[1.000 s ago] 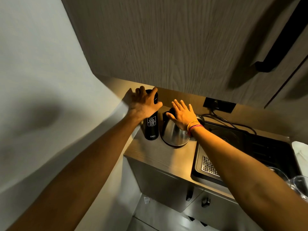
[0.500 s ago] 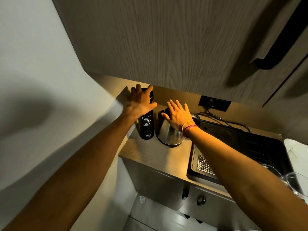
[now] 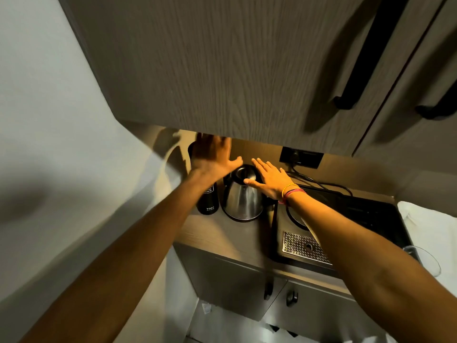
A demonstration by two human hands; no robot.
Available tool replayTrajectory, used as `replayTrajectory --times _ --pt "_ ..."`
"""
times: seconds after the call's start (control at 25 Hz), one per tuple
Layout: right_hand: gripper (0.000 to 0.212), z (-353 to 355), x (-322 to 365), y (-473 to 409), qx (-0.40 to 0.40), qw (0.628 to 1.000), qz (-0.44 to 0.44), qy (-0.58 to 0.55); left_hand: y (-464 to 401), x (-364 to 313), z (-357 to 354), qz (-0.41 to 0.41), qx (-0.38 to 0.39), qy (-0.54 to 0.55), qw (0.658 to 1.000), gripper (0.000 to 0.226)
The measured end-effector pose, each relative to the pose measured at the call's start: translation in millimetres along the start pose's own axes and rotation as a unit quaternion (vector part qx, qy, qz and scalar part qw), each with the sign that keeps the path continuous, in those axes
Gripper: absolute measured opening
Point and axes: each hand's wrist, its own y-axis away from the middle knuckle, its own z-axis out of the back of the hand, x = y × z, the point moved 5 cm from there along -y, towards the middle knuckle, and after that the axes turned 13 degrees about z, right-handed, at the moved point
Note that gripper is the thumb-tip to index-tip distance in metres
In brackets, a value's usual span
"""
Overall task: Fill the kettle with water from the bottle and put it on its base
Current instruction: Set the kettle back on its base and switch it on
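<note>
1. The kettle (image 3: 243, 198) is rounded, shiny brushed metal with a dark rim at the bottom. It stands on the wood-grain counter (image 3: 222, 233), and its lid is open. I cannot see whether there is water inside.
2. The bottle (image 3: 208, 200) is a matte black cylinder with white lettering. It stands upright just left of the kettle, close to it. Its upper part is hidden behind the left hand.
3. The left hand (image 3: 212, 157) is blurred, palm down, fingers spread loosely over the bottle's top. It looks slack and not clasped, but the blur leaves that uncertain.
4. The right hand (image 3: 269, 178) lies flat and open, fingers straight and together, over the right side of the kettle's mouth. It holds nothing. Thin bands (image 3: 290, 193), yellow and pink, circle the wrist.
5. Both forearms reach forward from the lower corners of the view.
6. To the right of the kettle sits a black tray (image 3: 371, 219) with a perforated metal grate (image 3: 301, 247).
7. A clear glass (image 3: 425, 259) stands at the tray's right edge.
8. A wood-grain cabinet (image 3: 222, 70) with long black handles hangs overhead. Black cords run to a dark socket (image 3: 300, 157) on the back wall.
</note>
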Motion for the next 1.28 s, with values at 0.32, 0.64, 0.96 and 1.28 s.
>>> replayTrajectory --times 0.32,0.64,0.96,1.28 --pt "0.041 3.6 -25.9 28.7 -0.044 0.990 -0.080 -0.107 32.1 -46.3 -82.1 -0.014 0.344 -0.009 0.939 0.143" --pt "0.027 2.9 -34.3 20.6 -0.093 0.987 -0.046 -0.120 12.9 -47.9 -94.8 0.041 0.373 0.022 0.927 0.122" --pt "0.031 55.6 -62.4 55.1 -0.150 0.984 -0.052 -0.077 -2.4 -93.9 -49.7 -0.010 0.319 0.096 0.943 0.105" --pt "0.024 84.4 -132.1 130.6 -0.203 0.963 -0.122 -0.125 0.8 -194.4 -41.5 -0.111 0.332 0.102 0.931 0.076"
